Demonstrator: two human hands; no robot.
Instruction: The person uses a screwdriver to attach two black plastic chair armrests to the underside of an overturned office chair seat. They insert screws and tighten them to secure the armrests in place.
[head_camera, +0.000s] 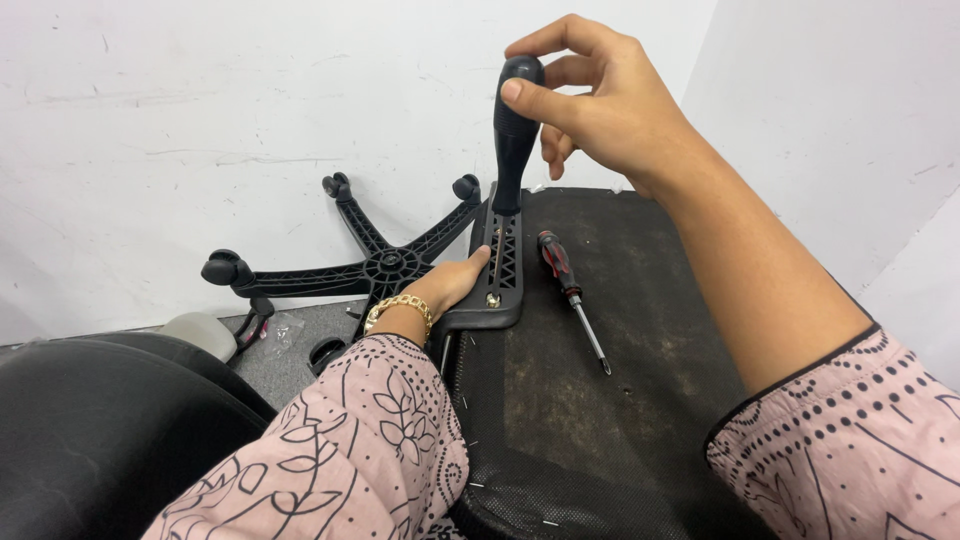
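- Screwdriver (516, 135) with the fat black handle stands upright, tip down in the slotted plate of the armrest bracket (497, 285). Standing it vertical like that looks like a way to keep the tip square on the fastener, though the tip itself is hidden in the slots.
- Right hand (600, 105) is on top of that handle, thumb and fingers pinched round the rounded end, a light twirling kind of grip rather than a full fist.
- Left hand (445, 285) lies against the bracket's left edge, fingers flat on it, presumably pinning it to the upturned seat (640, 330) so it doesn't slide. Can't tell if it's actually squeezing anything.
- Spare red-and-black screwdriver (570, 295) lies on the seat just beside the bracket, close at hand.
- Five-star wheeled base (385, 265) sits on the floor by the wall, well apart.
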